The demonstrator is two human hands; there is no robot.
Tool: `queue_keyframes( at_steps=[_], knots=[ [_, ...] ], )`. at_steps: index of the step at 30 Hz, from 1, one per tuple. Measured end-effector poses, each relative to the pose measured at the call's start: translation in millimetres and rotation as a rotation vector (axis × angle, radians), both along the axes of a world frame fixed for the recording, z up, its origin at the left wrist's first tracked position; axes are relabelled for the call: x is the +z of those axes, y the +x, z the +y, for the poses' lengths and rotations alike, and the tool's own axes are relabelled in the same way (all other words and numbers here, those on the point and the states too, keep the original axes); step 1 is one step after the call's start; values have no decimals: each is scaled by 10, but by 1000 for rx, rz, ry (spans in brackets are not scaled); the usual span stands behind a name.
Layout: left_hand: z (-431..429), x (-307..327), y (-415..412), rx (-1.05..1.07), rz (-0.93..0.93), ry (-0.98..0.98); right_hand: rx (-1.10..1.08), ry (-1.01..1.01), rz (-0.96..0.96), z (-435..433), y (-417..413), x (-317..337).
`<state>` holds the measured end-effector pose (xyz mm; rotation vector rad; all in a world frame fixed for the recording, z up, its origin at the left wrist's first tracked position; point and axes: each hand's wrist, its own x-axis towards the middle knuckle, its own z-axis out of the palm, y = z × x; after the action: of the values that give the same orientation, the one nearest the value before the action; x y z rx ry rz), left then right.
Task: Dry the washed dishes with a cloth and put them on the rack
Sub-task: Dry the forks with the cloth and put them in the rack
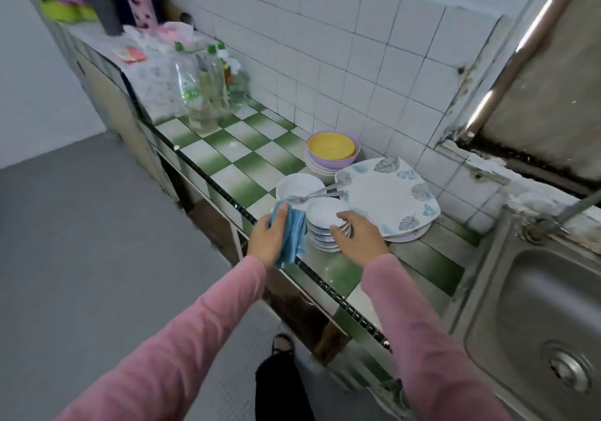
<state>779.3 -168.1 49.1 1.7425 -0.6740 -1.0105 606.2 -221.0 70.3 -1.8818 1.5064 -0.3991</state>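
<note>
A stack of small white saucers (325,214) stands near the front edge of the green-and-white tiled counter (247,157). My right hand (359,235) grips the top saucers, thumb on the upper face and fingers curled at the rim. My left hand (268,238) holds a folded blue cloth (292,235) just left of the stack. Behind it sits a white bowl (300,186) with forks (313,194) across it. Large leaf-patterned plates (390,198) lie to the right. A yellow bowl (330,146) nests in purple and white bowls by the wall.
A steel sink (540,316) with its tap (566,212) lies at the right. Clear plastic bottles (208,86) stand further left on the counter, with cups and a dark flask (102,1) at the far end. Grey floor (97,242) spreads to the left. No rack is in view.
</note>
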Motion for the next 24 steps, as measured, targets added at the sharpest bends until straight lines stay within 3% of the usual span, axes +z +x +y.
queue_keyframes(
  at_steps=[6, 13, 19, 24],
  knots=[
    [-799, 94, 337, -48, 94, 29, -39, 36, 23, -905, 179, -151],
    [-1731, 50, 607, -142, -23, 90, -60, 190, 42, -1789, 297, -412],
    [-2147, -138, 662, -188, -44, 157, 84, 200, 278, -2254, 502, -712],
    [-2312, -309, 788, -263, -66, 201, 182, 96, 494, -2422, 599, -817]
  ],
)
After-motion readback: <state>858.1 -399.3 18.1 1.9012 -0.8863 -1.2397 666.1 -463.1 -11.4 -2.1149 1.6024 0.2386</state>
